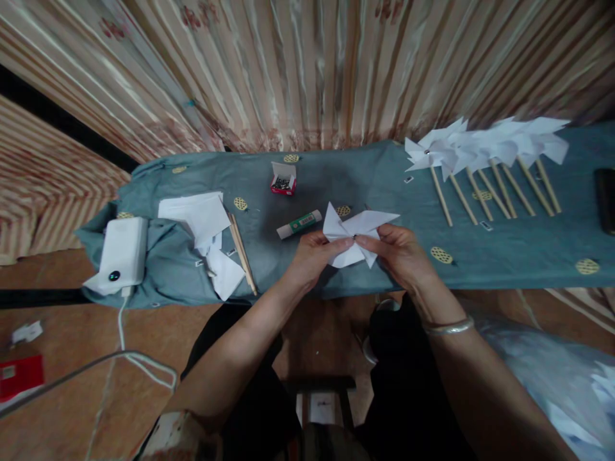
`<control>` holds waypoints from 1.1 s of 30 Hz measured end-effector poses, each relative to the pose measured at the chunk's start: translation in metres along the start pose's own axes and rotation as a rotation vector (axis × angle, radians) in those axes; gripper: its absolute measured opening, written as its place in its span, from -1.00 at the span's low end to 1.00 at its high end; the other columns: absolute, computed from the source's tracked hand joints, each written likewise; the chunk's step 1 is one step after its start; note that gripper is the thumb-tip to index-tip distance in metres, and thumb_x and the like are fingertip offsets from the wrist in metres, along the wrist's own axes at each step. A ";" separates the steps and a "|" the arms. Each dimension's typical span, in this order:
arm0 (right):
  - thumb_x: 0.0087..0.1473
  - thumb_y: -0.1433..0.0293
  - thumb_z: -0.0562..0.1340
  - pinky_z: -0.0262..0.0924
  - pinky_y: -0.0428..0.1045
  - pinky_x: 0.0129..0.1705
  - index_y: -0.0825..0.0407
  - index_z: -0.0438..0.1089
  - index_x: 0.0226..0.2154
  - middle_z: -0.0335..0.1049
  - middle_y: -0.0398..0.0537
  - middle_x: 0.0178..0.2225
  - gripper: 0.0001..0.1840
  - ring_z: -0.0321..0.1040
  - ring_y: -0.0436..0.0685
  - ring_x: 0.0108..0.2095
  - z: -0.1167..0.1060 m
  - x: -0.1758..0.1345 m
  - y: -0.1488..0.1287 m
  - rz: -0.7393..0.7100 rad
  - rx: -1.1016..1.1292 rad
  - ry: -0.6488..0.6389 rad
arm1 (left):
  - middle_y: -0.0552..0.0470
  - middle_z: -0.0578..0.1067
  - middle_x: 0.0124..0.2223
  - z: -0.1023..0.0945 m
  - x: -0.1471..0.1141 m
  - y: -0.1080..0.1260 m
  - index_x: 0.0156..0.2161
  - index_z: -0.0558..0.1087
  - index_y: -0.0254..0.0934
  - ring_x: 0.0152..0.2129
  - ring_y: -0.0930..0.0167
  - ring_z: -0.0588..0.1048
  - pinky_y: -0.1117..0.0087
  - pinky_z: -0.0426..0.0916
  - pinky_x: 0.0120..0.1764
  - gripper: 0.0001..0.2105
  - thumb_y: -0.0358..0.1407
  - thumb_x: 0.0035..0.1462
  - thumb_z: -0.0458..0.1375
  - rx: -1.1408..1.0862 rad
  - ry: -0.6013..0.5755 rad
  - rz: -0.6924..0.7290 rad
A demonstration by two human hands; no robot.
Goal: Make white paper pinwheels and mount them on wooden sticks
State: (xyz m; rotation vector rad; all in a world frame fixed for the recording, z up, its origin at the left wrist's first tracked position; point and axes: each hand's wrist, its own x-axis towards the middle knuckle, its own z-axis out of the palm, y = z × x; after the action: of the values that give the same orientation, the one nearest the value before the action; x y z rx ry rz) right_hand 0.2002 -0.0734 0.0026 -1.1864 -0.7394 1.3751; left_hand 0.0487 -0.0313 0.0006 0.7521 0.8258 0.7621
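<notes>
A white paper pinwheel (361, 223) is held between my two hands over the front of the cloth-covered table. My left hand (314, 256) pinches its left side, the thumb lying across the paper toward the centre. From the right, my right hand (401, 253) grips it with the thumb beside a small dark pin at the middle. Whether a stick is behind the paper is hidden. Just left of the pinwheel lies a glue stick (299, 225) with a green label. Behind that stands an open small red box (283, 184) of metal pins.
Several finished pinwheels (485, 150) on wooden sticks lie in a row at the right. White paper pieces (195, 214), wooden sticks (243, 255) and a white power bank (123, 251) with a cable occupy the left. A dark object (604, 200) sits at the right edge.
</notes>
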 end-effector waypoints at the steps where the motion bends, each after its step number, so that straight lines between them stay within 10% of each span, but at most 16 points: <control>1: -0.31 0.26 0.53 0.37 -0.02 -0.24 -0.05 0.58 -0.44 0.60 -0.18 -0.40 -0.72 0.50 0.05 -0.39 0.001 0.000 0.001 -0.005 -0.007 -0.001 | 0.01 0.60 -0.42 -0.001 0.000 0.000 -0.42 0.60 -0.35 -0.51 0.46 0.47 0.42 0.31 -0.36 -0.67 -0.21 -0.34 0.48 0.001 0.007 -0.001; 21: -0.09 0.27 0.43 0.36 -0.01 -0.26 -0.08 0.50 -0.35 0.55 -0.15 -0.38 -0.80 0.46 0.07 -0.34 0.005 0.004 0.003 -0.211 -0.239 0.202 | -0.01 0.63 -0.36 -0.006 0.004 -0.009 -0.36 0.58 -0.36 -0.38 0.37 0.56 0.30 0.40 -0.12 -0.68 -0.26 -0.29 0.47 -0.201 0.155 -0.011; 33: 0.06 0.29 0.31 0.01 0.28 0.29 -0.05 0.49 -0.33 0.21 -0.03 0.24 -0.90 0.15 0.26 0.25 0.017 0.002 0.003 -0.591 -0.847 0.269 | 0.02 0.62 -0.36 -0.006 0.009 -0.008 -0.37 0.59 -0.31 -0.42 0.41 0.53 0.39 0.37 -0.25 -0.75 -0.27 -0.23 0.43 -0.131 0.196 0.041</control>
State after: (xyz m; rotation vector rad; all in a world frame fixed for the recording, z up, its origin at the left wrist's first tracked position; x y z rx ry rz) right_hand 0.1833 -0.0689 0.0049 -1.5703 -1.4028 0.3756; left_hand 0.0502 -0.0264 -0.0119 0.5853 0.9296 0.9283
